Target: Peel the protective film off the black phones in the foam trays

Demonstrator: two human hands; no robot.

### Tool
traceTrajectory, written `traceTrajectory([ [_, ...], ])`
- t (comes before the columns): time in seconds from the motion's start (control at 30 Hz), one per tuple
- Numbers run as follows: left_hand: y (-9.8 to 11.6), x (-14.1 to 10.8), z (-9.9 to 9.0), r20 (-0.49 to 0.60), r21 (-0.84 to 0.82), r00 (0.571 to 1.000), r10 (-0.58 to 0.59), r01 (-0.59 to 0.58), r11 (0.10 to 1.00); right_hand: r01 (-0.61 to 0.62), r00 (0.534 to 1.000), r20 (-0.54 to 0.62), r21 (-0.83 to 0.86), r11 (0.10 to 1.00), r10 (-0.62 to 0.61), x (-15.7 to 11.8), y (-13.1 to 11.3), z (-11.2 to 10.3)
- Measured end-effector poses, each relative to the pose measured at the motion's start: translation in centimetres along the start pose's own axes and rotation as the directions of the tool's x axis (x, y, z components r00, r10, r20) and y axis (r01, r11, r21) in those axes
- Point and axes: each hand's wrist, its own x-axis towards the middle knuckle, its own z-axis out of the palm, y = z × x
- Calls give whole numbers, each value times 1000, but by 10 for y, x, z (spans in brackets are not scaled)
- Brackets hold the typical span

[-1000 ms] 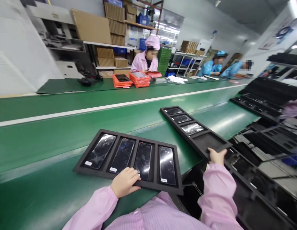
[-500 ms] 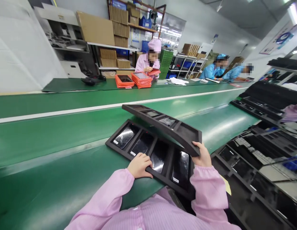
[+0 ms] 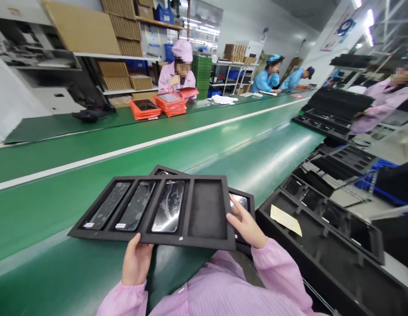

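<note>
A black foam tray [image 3: 164, 177] is held tilted over the green bench. Three of its compartments hold phones, such as the shiny one [image 3: 168, 206]; the rightmost compartment [image 3: 208, 208] is bare. My left hand [image 3: 137, 259] grips the tray's near edge, thumb on top and fingers beneath. My right hand [image 3: 245, 221] holds the tray's right edge, its fingers partly behind the rim. Beneath lies a second black tray [image 3: 252, 206], mostly covered, with parts of phones showing at its right end and far corner.
More black trays [image 3: 322, 228] with phones stand at the right, a yellow paper [image 3: 286, 219] on one. Across the green bench [image 3: 151, 142] are orange-red stacks [image 3: 171, 105] and a person in pink [image 3: 177, 79]. Others work farther right.
The upper tray has swung left and toward me, its phones now facing me. My left hand has moved from the lower tray to the upper one. The view has turned right.
</note>
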Motion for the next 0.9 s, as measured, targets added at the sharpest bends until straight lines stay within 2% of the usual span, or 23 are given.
traceTrajectory([
  [0.1, 0, -2, 3, 5, 33, 1000, -2, 2, 999, -118, 993, -15, 117, 986, 121, -6, 3, -15],
  [0.2, -5, -2, 8, 51, 124, 999, 18, -24, 992, -236, 971, 122, 330, 914, 207, -15, 6, -8],
  [0.23, -7, 0, 10, 77, 158, 996, 38, -50, 986, -251, 968, 122, 373, 893, 221, -16, 8, -3],
  [0.33, -11, 10, 27, 213, 288, 973, 92, -152, 946, -188, 962, -75, 507, 841, 261, -16, 11, 5],
  [0.4, -15, 19, 43, 368, 438, 928, 62, -232, 869, -100, 925, -239, 597, 796, 295, -15, 10, -5],
  [0.47, -21, 26, 59, 555, 588, 832, 13, -403, 701, 25, 867, -397, 641, 767, 303, -15, 8, -27],
  [0.5, -26, 27, 64, 653, 621, 757, -7, -530, 577, 78, 834, -460, 644, 761, 304, -16, 7, -42],
  [0.53, -32, 26, 67, 750, 603, 662, -21, -670, 432, 122, 802, -515, 638, 760, 303, -17, 8, -58],
  [0.6, -48, 21, 65, 905, 426, 422, -58, -898, 114, 194, 740, -607, 606, 772, 290, -22, 14, -93],
  [0.63, -56, 17, 60, 950, 297, 300, -88, -954, -39, 238, 694, -665, 575, 783, 277, -24, 19, -112],
  [0.67, -65, 14, 54, 974, 175, 197, -115, -968, -181, 283, 643, -722, 536, 796, 258, -26, 26, -130],
  [0.7, -73, 11, 48, 984, 76, 120, -129, -950, -304, 316, 592, -770, 494, 810, 239, -28, 34, -148],
  [0.73, -79, 9, 41, 989, 4, 63, -136, -916, -402, 337, 547, -808, 451, 826, 218, -30, 41, -166],
  [0.8, -88, 9, 32, 991, -63, 8, -135, -857, -511, 324, 487, -844, 413, 851, 224, -31, 56, -201],
  [0.83, -90, 11, 30, 991, -75, -3, -137, -850, -522, 306, 460, -855, 405, 862, 238, -31, 62, -218],
  [0.9, -91, 18, 32, 988, -80, -5, -156, -875, -477, 265, 427, -867, 393, 881, 258, -27, 72, -249],
])
